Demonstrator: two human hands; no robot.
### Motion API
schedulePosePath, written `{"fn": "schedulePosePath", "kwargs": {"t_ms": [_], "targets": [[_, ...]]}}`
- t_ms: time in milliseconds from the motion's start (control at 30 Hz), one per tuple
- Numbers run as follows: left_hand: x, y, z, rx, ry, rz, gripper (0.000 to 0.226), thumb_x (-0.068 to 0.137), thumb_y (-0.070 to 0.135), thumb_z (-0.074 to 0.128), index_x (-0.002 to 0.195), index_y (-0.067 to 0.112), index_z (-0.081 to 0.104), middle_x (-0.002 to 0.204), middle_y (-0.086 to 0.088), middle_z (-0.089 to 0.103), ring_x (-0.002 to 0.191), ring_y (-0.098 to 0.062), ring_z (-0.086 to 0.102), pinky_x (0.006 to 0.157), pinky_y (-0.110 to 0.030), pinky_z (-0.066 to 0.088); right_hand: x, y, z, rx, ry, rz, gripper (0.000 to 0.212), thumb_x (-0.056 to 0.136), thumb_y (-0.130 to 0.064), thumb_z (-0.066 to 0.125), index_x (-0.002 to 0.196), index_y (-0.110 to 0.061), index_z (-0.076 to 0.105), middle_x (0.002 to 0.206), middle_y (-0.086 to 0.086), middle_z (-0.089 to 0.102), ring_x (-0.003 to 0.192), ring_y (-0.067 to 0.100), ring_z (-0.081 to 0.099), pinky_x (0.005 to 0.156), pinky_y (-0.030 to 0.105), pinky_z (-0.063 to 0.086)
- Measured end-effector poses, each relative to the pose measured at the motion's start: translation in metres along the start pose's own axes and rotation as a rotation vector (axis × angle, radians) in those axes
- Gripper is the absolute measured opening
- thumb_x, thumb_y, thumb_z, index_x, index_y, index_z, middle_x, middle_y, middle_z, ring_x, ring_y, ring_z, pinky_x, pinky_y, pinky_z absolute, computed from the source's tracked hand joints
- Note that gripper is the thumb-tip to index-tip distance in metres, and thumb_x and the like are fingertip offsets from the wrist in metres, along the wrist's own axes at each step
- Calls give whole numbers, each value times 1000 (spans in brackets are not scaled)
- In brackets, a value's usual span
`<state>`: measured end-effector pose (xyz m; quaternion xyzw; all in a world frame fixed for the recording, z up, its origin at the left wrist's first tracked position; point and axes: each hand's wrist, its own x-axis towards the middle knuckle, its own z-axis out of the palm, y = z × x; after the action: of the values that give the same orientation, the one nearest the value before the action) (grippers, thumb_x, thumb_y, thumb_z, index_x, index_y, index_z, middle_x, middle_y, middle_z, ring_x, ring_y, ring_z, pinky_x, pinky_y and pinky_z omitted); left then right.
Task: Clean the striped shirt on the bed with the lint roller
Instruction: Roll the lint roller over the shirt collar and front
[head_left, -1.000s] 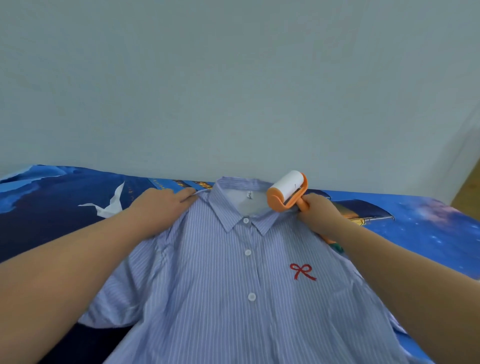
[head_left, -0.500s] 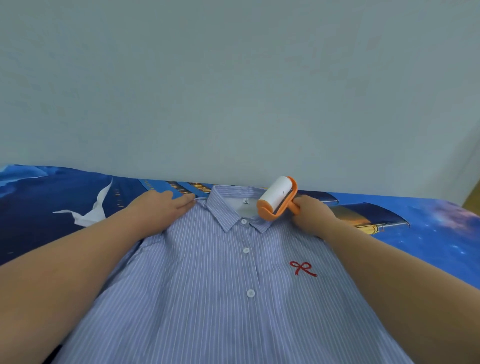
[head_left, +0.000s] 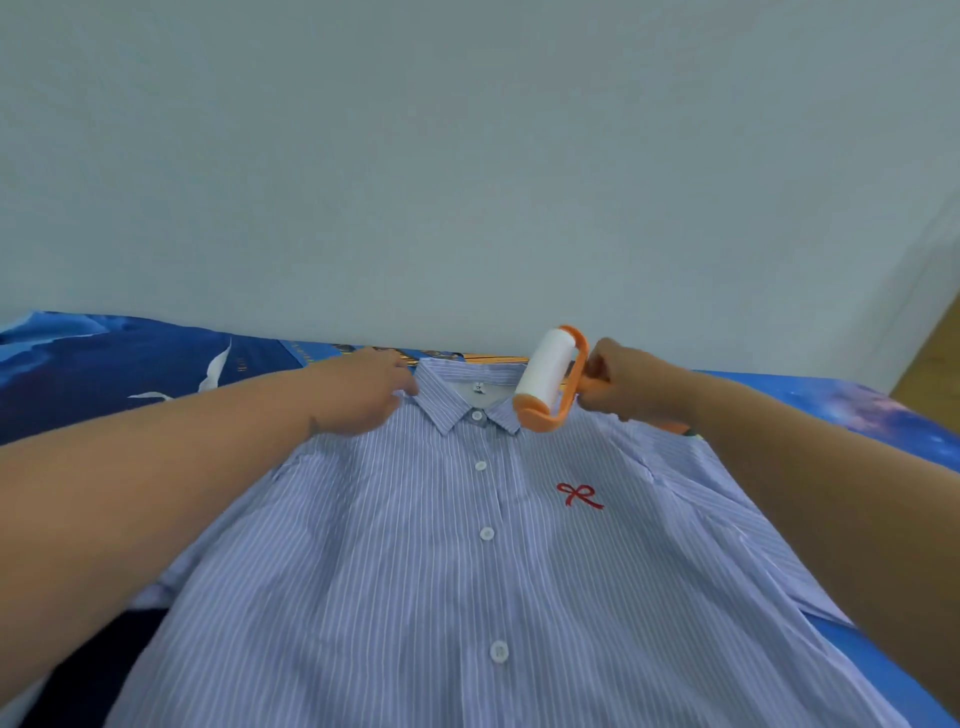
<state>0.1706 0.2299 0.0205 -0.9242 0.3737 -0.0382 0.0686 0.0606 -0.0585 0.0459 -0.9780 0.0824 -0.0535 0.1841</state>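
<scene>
A blue and white striped shirt (head_left: 415, 571) lies flat on the bed, buttoned, collar toward the wall, with a small red bow stitched on its chest. My right hand (head_left: 631, 387) grips the orange handle of the lint roller (head_left: 548, 382), whose white roll rests on the right side of the collar. My left hand (head_left: 363, 395) lies on the left shoulder of the shirt beside the collar, fingers extended, holding the fabric down.
The bed (head_left: 130, 374) has a dark blue printed cover with a white bird on the left. A pale wall (head_left: 467, 182) rises directly behind the collar. A strip of wooden floor (head_left: 935, 364) shows at the far right.
The roller has turned and shifted slightly right along the collar, its roll now more upright in the view. My left hand has slid a little closer to the collar.
</scene>
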Motion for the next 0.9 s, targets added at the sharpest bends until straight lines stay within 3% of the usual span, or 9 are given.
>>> {"fn": "schedulePosePath", "kwargs": {"t_ms": [100, 200, 333, 467, 567, 700, 900], "targets": [[-9, 39, 0, -160, -53, 35, 40, 100, 21, 35, 137, 22, 47, 146, -2, 39, 135, -23, 37, 110, -40, 32, -27, -8, -6, 24, -138, -72, 17, 87, -27, 59, 99, -21, 48, 84, 4, 67, 67, 18, 60, 64, 31, 53], [-21, 72, 11, -155, -138, 77, 42, 101, 22, 32, 142, 14, 40, 148, -7, 35, 135, -25, 34, 111, -40, 32, -46, -12, -11, -86, -295, -115, 8, 89, -33, 58, 92, -31, 51, 84, -2, 70, 71, 15, 65, 73, 31, 55], [-31, 88, 26, -208, -81, 69, 44, 100, 24, 32, 143, 19, 36, 148, -1, 34, 132, -25, 34, 108, -45, 35, -65, -16, -17, -285, -414, -96, 7, 91, -33, 58, 91, -27, 55, 87, -6, 71, 73, 12, 69, 77, 31, 52], [-36, 91, 32, -189, -137, 51, 47, 100, 32, 33, 146, 22, 32, 150, -1, 34, 131, -25, 34, 109, -44, 34, -71, -23, -7, -398, -407, -94, 17, 92, -35, 58, 103, -23, 58, 93, -6, 66, 80, 15, 67, 77, 31, 51], [-38, 90, 33, -248, -109, 33, 48, 99, 34, 39, 146, 24, 33, 150, 1, 36, 133, -24, 34, 111, -42, 32, -69, -40, 10, -389, -328, -151, 24, 93, -33, 56, 112, -19, 59, 98, -4, 59, 82, 14, 52, 74, 28, 41], [-39, 87, 34, -332, -81, 38, 44, 97, 36, 42, 141, 29, 40, 145, 3, 43, 127, -22, 40, 107, -42, 35, -63, -56, 23, -387, -274, -212, 23, 94, -30, 56, 111, -15, 59, 111, 2, 63, 87, 13, 50, 73, 27, 38], [-40, 92, 29, -264, -126, 7, 49, 99, 36, 40, 147, 30, 29, 153, 4, 31, 137, -22, 30, 113, -42, 30, -68, -42, 11, -383, -294, -198, 21, 91, -29, 60, 108, -16, 62, 94, -4, 56, 82, 13, 50, 69, 24, 40]]}}
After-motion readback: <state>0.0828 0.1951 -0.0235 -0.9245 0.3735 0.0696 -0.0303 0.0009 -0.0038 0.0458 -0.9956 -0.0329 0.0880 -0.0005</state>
